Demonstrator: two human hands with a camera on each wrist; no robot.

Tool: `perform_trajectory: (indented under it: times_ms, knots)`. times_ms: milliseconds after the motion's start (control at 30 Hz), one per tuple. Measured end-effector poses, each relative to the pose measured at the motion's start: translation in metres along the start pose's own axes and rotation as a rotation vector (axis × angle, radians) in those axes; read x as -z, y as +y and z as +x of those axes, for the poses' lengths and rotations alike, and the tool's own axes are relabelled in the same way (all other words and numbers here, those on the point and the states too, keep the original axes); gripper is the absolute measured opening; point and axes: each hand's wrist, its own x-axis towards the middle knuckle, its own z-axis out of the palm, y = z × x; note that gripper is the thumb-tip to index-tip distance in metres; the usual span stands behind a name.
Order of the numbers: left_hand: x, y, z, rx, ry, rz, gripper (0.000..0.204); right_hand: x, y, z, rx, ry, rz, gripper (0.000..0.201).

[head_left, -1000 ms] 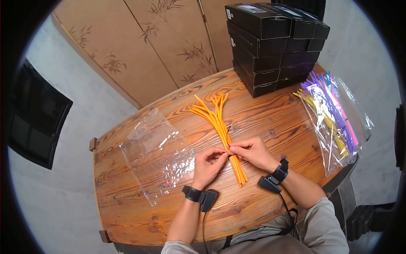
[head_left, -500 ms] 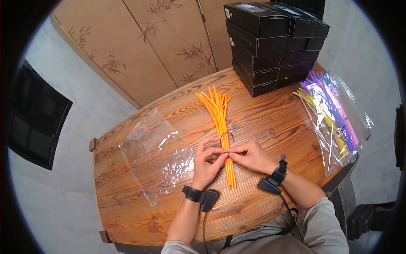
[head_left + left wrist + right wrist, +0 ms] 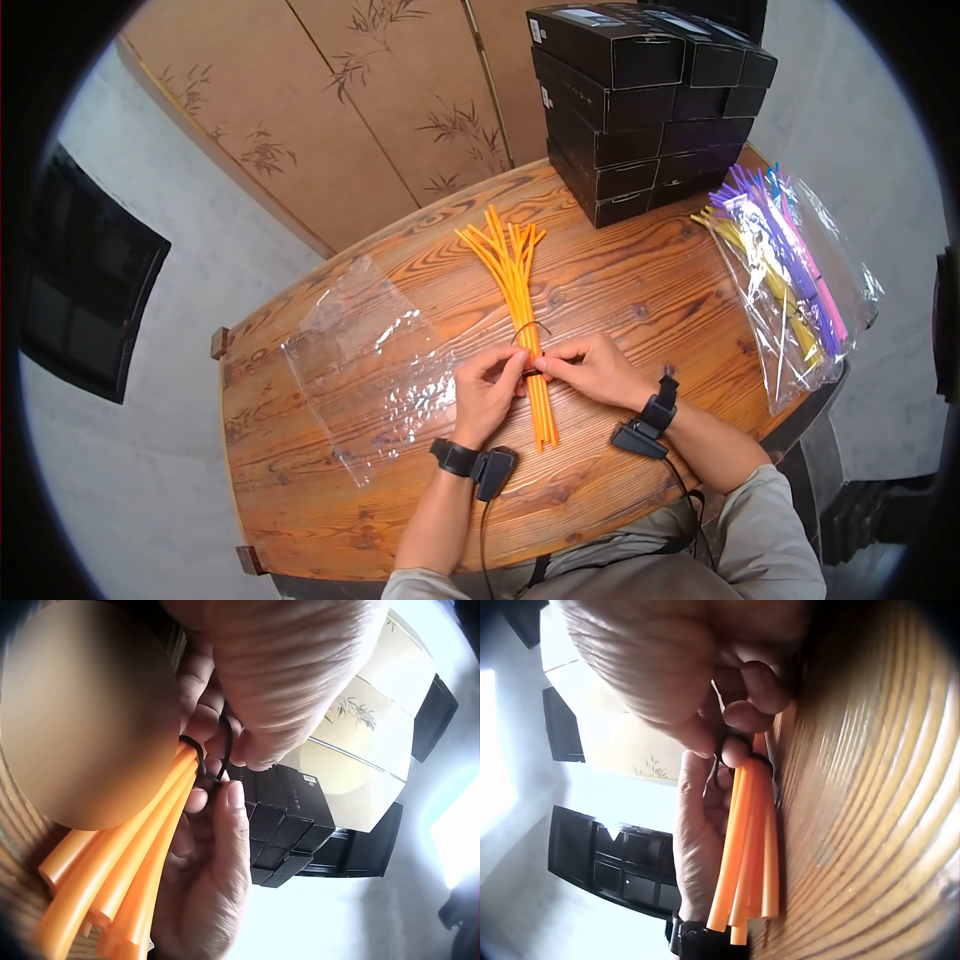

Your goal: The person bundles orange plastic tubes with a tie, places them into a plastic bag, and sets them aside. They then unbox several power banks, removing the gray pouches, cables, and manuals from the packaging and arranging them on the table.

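Observation:
A bundle of thin, flexible orange rods lies on the table, its far ends fanned out. Round its middle runs a thin black tie, whose loose end arcs above the hands in the head view. My left hand comes from the left, thumb and fingertips pinching the tie beside the rods. From the other side my right hand pinches it too, its thumb right at the crossing of the tie. In the right wrist view the near orange ends hang together below a black loop.
A clear plastic bag lies flat to the left. At the right edge sits another clear bag holding purple, yellow, pink and blue rods. Stacked black boxes stand at the back right. A folding screen rises behind the table.
The near end of the bundle has swung left, and its far ends have shifted. My left fingers, spread half a second ago, are drawn in now. Both hands stay at the bundle's middle.

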Motion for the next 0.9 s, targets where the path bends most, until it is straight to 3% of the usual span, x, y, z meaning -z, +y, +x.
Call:
perform_trajectory:
  times_ms: [200, 367, 667, 767, 900]
  knots:
    - [-0.003, 0.006, -0.001, 0.046, 0.001, 0.086, 0.012, 0.001, 0.013, 0.006, -0.091, -0.033, 0.223, 0.021]
    - [-0.001, 0.003, 0.001, -0.039, -0.055, 0.239, 0.012, 0.006, -0.001, 0.005, -0.163, -0.081, 0.322, 0.02]
    - [-0.002, 0.008, 0.001, -0.025, -0.088, 0.286, 0.015, 0.008, -0.007, 0.004, -0.208, -0.077, 0.34, 0.02]
    - [-0.001, 0.005, 0.0, -0.009, -0.079, 0.312, 0.014, 0.005, 0.007, 0.008, -0.079, -0.079, 0.333, 0.02]
    - [-0.002, 0.01, 0.0, -0.029, -0.07, 0.376, 0.012, 0.01, 0.0, 0.005, -0.035, -0.101, 0.181, 0.019]
